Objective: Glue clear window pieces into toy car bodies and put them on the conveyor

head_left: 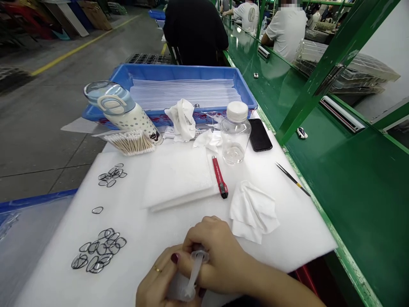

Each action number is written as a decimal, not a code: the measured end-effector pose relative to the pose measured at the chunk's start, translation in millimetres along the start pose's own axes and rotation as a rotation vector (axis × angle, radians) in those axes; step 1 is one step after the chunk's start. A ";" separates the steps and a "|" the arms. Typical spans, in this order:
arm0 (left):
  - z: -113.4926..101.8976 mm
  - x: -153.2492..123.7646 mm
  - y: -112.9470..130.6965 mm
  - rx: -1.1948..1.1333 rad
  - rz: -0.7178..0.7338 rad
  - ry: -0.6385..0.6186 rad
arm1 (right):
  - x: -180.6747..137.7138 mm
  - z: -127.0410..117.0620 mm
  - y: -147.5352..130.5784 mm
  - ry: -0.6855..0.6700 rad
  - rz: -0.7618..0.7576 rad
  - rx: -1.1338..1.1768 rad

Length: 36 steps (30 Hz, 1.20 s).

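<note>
Down at 6 o'clock, on the lower edge of the view, a clear plastic piece (195,268) is being pinched between the hands (188,266). The left hand (156,277), ringed and dark-nailed, is curled up from below, while the right hand (220,256) is pressed over it from 5 o'clock, its fingers (207,232) closed around the piece's top end. Both are held over the near end of a white foam sheet (153,230), and the hands are crowded by the bottom edge of the frame.

A stretch of bare foam is seen between the hands and a folded white pad (177,179) at centre. Black-outlined rings (99,251) are laid out at 8 o'clock, well apart from the fingers, with a second cluster (111,175) at 10 o'clock. A crumpled white wipe (252,211) is placed at 4 o'clock, just above the foam's right edge, which runs close along the green surface (351,192). Fine tweezers (292,179) are laid near that edge at 3 o'clock — a red utility knife (220,177) sits right beside the pad. A blue tray (179,72) is parked at 12 o'clock.
</note>
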<state>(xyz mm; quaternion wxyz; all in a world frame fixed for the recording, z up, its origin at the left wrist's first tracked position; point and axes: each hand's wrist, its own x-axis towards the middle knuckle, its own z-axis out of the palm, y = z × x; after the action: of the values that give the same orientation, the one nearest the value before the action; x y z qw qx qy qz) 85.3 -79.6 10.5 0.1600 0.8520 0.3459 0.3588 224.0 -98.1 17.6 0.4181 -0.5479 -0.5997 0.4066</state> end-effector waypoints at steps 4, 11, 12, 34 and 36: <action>0.4 2.3 1.1 0.003 0.014 0.010 | 1.1 -0.3 0.2 0.005 -0.005 -0.008; 2.4 0.7 -2.0 0.035 0.048 0.047 | 1.2 -0.8 -1.9 0.004 0.014 -0.020; 2.4 -0.1 -2.3 0.041 0.048 0.049 | 1.2 -0.9 -1.5 0.003 0.014 -0.025; 1.7 3.2 0.2 0.024 0.038 0.065 | 1.4 -1.1 0.1 -0.001 0.006 -0.029; 1.1 5.0 1.7 0.010 0.030 0.070 | 1.5 -1.3 0.8 -0.006 0.003 -0.033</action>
<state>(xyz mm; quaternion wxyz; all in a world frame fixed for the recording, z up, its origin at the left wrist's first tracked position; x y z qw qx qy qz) 89.4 -77.3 13.1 0.1382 0.8448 0.3405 0.3891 225.4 -96.5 17.4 0.4064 -0.5543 -0.6071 0.3988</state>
